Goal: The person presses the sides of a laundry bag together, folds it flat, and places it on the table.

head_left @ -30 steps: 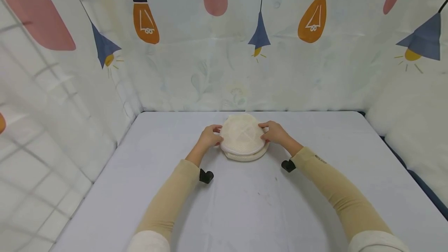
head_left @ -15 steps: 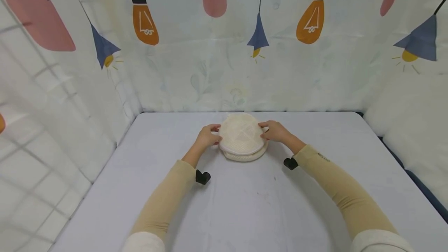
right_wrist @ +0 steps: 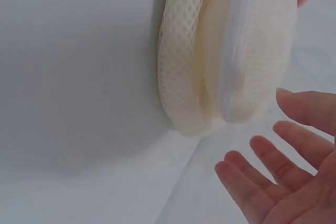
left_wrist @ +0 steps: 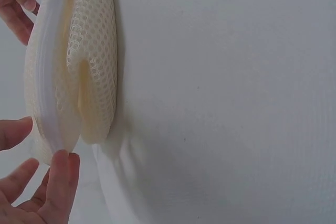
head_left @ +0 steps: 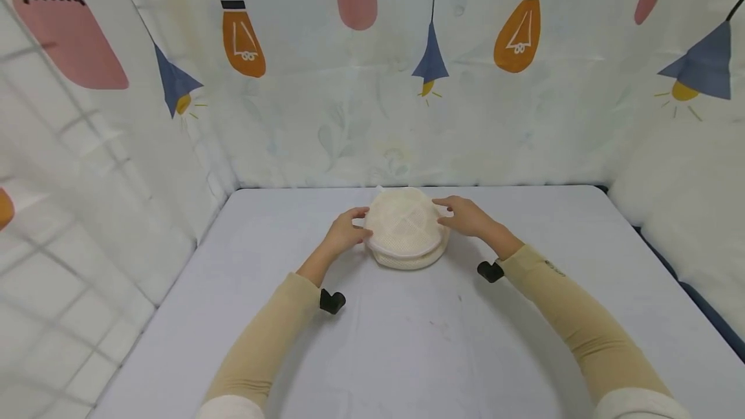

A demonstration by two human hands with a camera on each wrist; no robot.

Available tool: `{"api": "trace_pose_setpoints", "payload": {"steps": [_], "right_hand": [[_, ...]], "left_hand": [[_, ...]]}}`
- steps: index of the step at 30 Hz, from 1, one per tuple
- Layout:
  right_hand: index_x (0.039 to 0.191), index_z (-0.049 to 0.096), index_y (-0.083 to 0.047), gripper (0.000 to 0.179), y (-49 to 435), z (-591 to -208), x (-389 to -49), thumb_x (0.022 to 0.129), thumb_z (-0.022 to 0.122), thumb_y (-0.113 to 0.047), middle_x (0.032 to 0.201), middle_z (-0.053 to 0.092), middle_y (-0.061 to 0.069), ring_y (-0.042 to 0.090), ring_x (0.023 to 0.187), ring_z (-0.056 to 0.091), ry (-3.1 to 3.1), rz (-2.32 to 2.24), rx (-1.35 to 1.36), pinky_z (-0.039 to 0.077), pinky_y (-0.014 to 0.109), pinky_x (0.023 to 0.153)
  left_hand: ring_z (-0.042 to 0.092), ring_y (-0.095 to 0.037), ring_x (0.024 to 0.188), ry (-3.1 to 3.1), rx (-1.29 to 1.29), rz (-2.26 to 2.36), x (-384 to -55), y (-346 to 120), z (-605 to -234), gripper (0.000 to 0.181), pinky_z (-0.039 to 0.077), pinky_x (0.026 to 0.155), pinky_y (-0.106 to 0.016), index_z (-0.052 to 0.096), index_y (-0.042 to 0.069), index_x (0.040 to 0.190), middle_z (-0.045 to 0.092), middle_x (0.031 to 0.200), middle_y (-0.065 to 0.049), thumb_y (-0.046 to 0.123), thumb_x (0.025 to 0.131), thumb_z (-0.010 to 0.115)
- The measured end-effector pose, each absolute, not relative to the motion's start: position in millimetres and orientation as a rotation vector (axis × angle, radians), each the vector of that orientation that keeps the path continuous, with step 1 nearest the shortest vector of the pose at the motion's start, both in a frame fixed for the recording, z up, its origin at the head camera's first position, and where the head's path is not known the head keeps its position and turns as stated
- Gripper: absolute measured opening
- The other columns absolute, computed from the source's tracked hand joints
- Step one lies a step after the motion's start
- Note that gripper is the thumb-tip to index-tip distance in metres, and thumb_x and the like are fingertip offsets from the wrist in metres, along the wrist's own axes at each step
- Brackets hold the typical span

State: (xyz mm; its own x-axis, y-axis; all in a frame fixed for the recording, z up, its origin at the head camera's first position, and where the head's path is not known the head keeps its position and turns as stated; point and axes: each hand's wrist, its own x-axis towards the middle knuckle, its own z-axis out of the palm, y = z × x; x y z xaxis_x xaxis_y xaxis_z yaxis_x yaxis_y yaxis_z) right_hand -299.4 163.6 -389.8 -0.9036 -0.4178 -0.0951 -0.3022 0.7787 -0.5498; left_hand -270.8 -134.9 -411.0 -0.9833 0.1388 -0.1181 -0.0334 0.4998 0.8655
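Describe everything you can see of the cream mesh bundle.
The bundle is rounded, of soft-looking honeycomb fabric, in two layers, the upper edged with a white band, crossing lines on top. It lies near the far edge of the table. The left hand touches its side; the right hand is open beside it, contact unclear.

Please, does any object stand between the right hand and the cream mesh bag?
Nothing visible does. Between the fingers of the right hand and the cream mesh bag, the right wrist view shows no other object. Thumb contact is unclear.
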Motion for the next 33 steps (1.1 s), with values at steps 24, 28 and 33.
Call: {"api": "trace_pose_setpoints", "payload": {"steps": [24,28,33], "right_hand": [[0.153,0.042,0.005,0.055,160,-399,-286,0.105,0.06,-0.015,0.158,0.036,0.028,0.045,0.147,0.031,2.747,-0.823,-0.872,0.028,0.058,0.118],[0.155,0.038,0.003,0.058,156,-394,-287,0.106,0.059,-0.018,0.162,0.031,0.026,0.044,0.149,0.028,2.762,-0.769,-0.895,0.026,0.057,0.12],[0.157,0.035,0.001,0.06,152,-395,-287,0.107,0.058,-0.022,0.163,0.028,0.024,0.042,0.149,0.027,2.765,-0.735,-0.903,0.026,0.056,0.12]], "left_hand": [[0.031,-0.044,0.147,2.832,0.455,0.972,-260,-126,-411,0.067,0.027,0.12,-0.053,0.034,-0.003,0.157,0.028,0.161,-0.029,0.024,0.103,0.064],[0.027,-0.044,0.149,2.877,0.481,0.866,-265,-122,-411,0.068,0.027,0.12,-0.055,0.03,0.001,0.159,0.022,0.165,-0.026,0.03,0.105,0.059],[0.024,-0.042,0.151,2.895,0.498,0.77,-265,-117,-413,0.067,0.03,0.116,-0.061,0.028,0.006,0.162,0.018,0.168,-0.019,0.033,0.107,0.057]]}}
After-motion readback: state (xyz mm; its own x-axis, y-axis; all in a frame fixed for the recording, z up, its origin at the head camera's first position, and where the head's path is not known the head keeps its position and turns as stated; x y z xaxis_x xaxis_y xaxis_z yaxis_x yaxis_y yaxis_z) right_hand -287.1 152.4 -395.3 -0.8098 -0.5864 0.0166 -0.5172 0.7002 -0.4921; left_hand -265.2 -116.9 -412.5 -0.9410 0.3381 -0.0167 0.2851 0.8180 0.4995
